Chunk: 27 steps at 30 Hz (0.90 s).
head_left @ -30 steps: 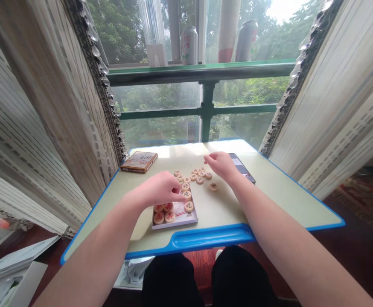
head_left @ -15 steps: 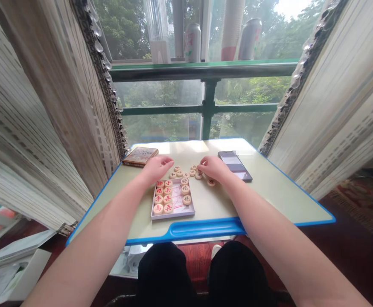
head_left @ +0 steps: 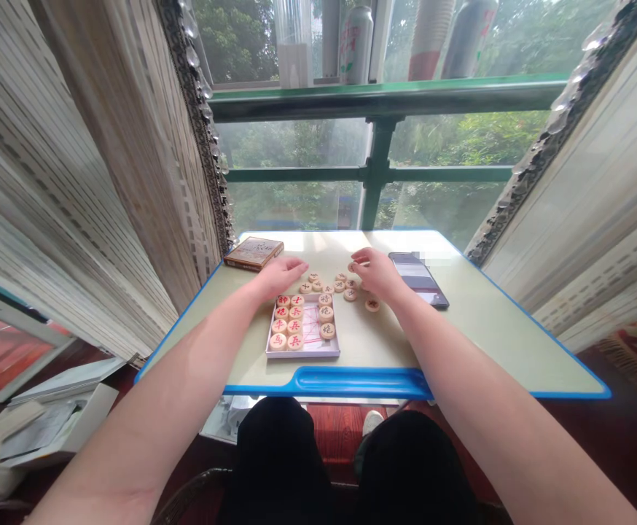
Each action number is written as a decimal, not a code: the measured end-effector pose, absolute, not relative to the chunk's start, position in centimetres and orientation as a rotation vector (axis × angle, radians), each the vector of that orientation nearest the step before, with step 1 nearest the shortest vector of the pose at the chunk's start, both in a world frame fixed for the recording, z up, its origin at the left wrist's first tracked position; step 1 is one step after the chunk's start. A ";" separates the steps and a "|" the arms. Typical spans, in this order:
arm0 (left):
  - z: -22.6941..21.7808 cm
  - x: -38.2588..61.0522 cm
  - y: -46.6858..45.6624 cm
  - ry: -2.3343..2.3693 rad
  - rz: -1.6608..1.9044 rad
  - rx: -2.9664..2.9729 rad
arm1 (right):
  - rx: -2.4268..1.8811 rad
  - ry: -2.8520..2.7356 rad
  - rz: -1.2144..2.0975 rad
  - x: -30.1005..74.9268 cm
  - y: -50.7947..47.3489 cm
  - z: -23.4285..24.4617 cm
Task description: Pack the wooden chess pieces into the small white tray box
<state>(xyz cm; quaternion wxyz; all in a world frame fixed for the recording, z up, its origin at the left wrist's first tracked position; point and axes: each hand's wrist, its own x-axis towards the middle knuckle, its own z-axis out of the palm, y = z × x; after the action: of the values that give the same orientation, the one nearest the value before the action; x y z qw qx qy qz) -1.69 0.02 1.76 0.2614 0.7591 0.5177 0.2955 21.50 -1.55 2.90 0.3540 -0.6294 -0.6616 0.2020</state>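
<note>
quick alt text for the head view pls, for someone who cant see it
The right hand is at some loose Chinese chess pieces on a table; the left hand is near the far left corner of a shallow tray holding eight red-marked pieces and three black-marked pieces. A flat box lies farther left, a phone at right.

Red 兵 pieces [head_left: 295,327], black 炮 pieces [head_left: 326,331] (two)

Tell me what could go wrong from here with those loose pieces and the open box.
The loose pieces lie close together, so picking at one may scatter others.
The left hand is near the far left corner of the open box and could bump the red-marked pieces.
The right hand is close beside the phone and might nudge it.
</note>
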 end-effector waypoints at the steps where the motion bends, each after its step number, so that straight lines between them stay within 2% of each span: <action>1: 1.7 -1.7 0.1 1.398 0.801 2.058 | -1.592 -1.681 0.544 21.4 -1.6 3.0; 8: 1.5 -1.8 0.2 1.414 0.801 2.065 | -1.365 -1.571 0.906 20.7 -2.3 3.7; 12: 1.6 -1.7 0.1 1.421 0.773 2.057 | -1.369 -1.620 0.932 20.5 -2.7 3.9; 19: 1.8 -1.6 -0.2 1.439 0.760 2.079 | -1.387 -1.690 0.796 20.6 -2.0 3.1; 27: 1.9 -1.4 -0.3 1.444 0.759 2.160 | -1.511 -2.009 0.286 21.3 -2.1 3.2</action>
<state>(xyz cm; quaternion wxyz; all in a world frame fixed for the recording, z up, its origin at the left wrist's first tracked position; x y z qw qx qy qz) -1.41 -0.33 1.90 0.2156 0.7791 0.5211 0.2739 21.32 -2.05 3.23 0.3008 -0.5695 -0.7573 0.1079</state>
